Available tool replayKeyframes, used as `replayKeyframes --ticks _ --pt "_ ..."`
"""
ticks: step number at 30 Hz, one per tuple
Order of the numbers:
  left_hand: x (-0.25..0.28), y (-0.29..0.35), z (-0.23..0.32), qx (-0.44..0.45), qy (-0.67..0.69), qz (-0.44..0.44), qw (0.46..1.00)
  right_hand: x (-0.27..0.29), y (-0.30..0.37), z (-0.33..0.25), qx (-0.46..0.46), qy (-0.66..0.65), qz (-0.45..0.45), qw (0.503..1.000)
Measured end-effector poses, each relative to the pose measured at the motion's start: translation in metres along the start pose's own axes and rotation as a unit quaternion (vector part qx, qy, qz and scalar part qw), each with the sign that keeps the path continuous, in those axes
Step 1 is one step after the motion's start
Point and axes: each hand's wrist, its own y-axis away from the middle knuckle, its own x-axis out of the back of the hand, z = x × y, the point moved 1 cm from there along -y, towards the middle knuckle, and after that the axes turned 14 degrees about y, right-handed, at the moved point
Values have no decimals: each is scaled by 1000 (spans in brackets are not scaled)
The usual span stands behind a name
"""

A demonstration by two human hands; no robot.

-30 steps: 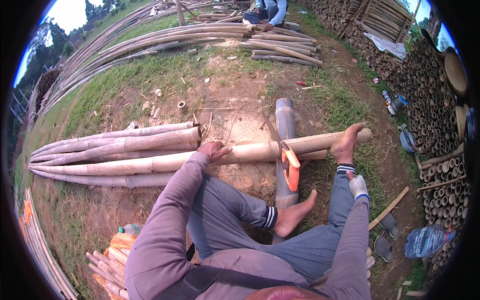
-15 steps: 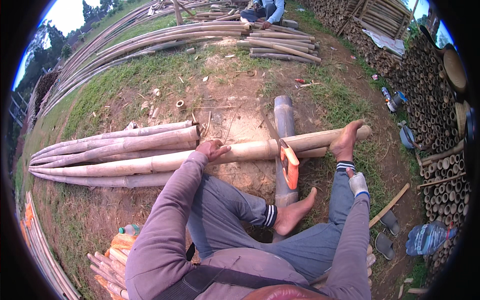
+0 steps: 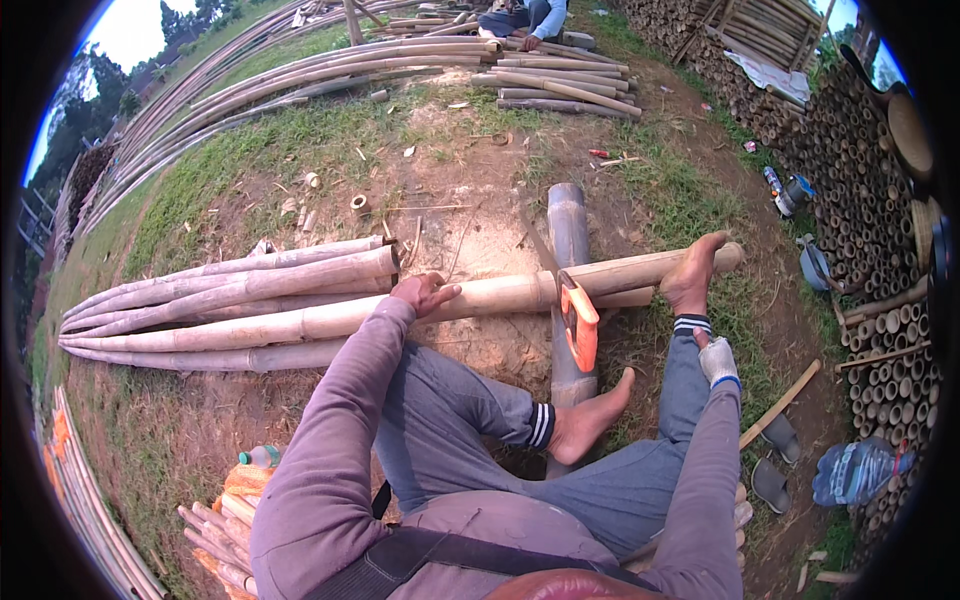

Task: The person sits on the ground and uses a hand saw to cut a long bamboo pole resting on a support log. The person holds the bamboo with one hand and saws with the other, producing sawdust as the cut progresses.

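A long, pale bamboo pole (image 3: 500, 295) runs from the left across a thick grey bamboo log (image 3: 570, 230). My bare left hand (image 3: 424, 293) is closed over the pole near its middle, thumb stretched along it. The saw (image 3: 580, 325), with an orange handle, leans where pole and log cross; its blade is tilted up on the far side. No hand touches the saw. My right hand (image 3: 717, 362), in a white glove with a bare digit showing, lies open against my right shin; some fingers are hidden. My right bare foot (image 3: 690, 275) presses on the pole's right end.
More bamboo poles (image 3: 240, 285) lie at the left. A person (image 3: 530, 20) sits beside stacked poles at the back. Cut bamboo (image 3: 860, 220) is piled along the right, near a large plastic bottle (image 3: 855, 472) and grey shoes (image 3: 770, 485). A small bottle (image 3: 262, 456) lies at lower left.
The view has shifted very slightly. My hands, the pole and the saw stay in place, and the person at the back has moved a little.
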Motion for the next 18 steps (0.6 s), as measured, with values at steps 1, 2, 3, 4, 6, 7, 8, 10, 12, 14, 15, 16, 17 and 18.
replayKeyframes --ticks 1,2,3,4,6,7,8,10,12,14,15,16,17,18 --pt "0 0 0 0 -2 0 1000 1 1 -2 0 0 1 1000" --pt "1 1 0 -1 -4 0 1000 2 3 -3 0 0 3 1000" --pt "0 0 1 -3 -6 -1 1000 2 3 -2 1 -3 6 1000" --pt "0 0 1 -4 -6 -1 1000 1 3 -1 2 -6 9 1000" --pt "0 -1 0 -3 -7 0 1000 1 3 -1 3 -7 10 1000" --pt "0 0 -1 -2 -6 0 1000 1 3 -3 3 -5 7 1000" --pt "0 0 -2 -1 -5 0 1000 1 3 -5 4 -4 5 1000" --pt "-2 -3 -2 -9 -5 -2 1000 -6 -2 4 -2 -3 28 1000" --pt "-3 -5 -3 -17 -7 1 1000 -9 -6 9 -6 -3 17 1000" --pt "-1 -1 -6 -1 -5 -1 1000 -7 -7 1 -3 -6 -30 1000" --pt "0 -2 -3 1 -3 -4 1000 -7 -9 5 -3 -3 -29 1000" --pt "-1 -4 -2 -2 -3 -5 1000 -8 -10 8 -3 1 -28 1000" --pt "-1 -5 -1 -6 -3 -7 1000 -8 -11 12 -4 4 -27 1000" --pt "-1 -4 -1 -7 -3 -6 1000 -8 -11 10 -5 5 -27 1000"
